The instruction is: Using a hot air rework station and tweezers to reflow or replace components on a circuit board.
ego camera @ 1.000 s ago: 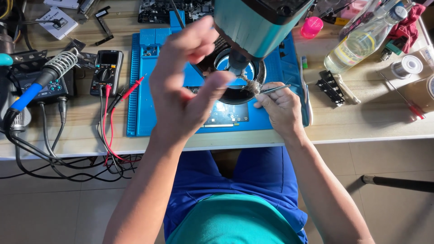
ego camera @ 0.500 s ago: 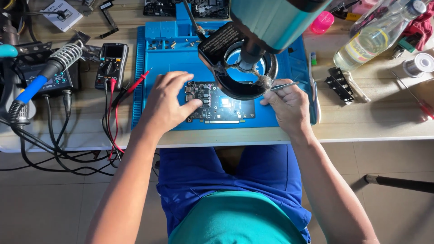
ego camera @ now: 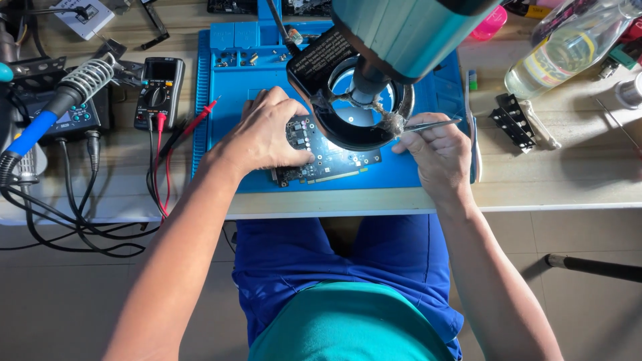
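Multimeter point(ego camera: 158, 91), soldering iron point(ego camera: 63, 100), clear bottle point(ego camera: 568, 50).

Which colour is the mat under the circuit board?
Blue; the mat under the circuit board shows clearly in the head view.

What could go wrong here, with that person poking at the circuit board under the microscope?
The left hand presses on the circuit board, so a slip might shift it while the tweezers in the right hand work close by, perhaps scratching parts. The red probe leads lie beside the left wrist and could snag.

Matt blue rubbery mat point(ego camera: 428, 175); shiny metal tweezers point(ego camera: 431, 124); pale wood bench point(ego camera: 548, 180).
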